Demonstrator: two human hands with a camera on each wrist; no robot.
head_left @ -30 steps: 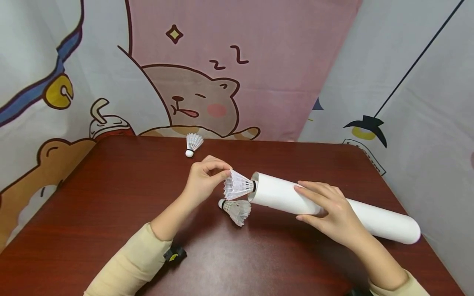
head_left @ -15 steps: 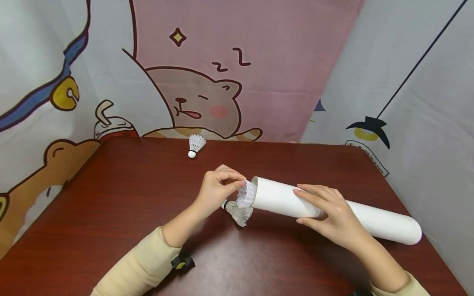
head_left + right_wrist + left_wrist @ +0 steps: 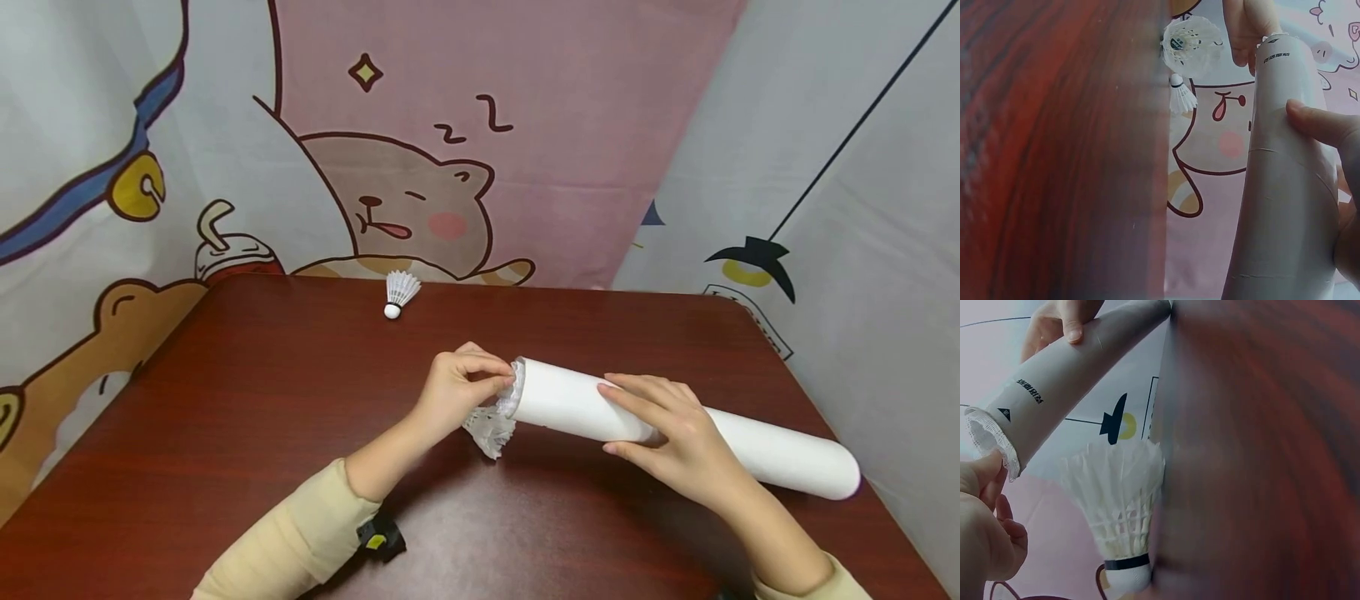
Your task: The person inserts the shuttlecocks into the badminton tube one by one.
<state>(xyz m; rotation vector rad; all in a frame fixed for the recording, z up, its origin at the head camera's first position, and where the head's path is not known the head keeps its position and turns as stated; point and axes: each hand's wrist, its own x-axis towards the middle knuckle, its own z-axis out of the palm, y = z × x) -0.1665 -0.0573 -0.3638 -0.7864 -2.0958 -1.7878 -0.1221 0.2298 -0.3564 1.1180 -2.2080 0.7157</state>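
My left hand (image 3: 461,387) pinches the skirt edge of a white shuttlecock (image 3: 986,432) that sits almost wholly inside the mouth of a white cardboard tube (image 3: 562,398). Only the skirt's rim shows at the opening; the cork is hidden inside. Fingers and thumb of my right hand (image 3: 675,429) grip the tube around its middle, its mouth end raised and its far end low at the right. A second shuttlecock (image 3: 1119,506), with a worn feather skirt and black band, lies on the table below the mouth, partly behind my left hand in the head view.
Another white shuttlecock (image 3: 401,293) lies near the back edge of the dark red wooden table (image 3: 300,367). A cartoon-printed curtain (image 3: 570,150) hangs close behind the table and along its sides.
My left hand has moved right, pushing the shuttlecock cork-first into the tube until just the skirt rim shows. My right hand keeps its grip on the tube, nearly still.
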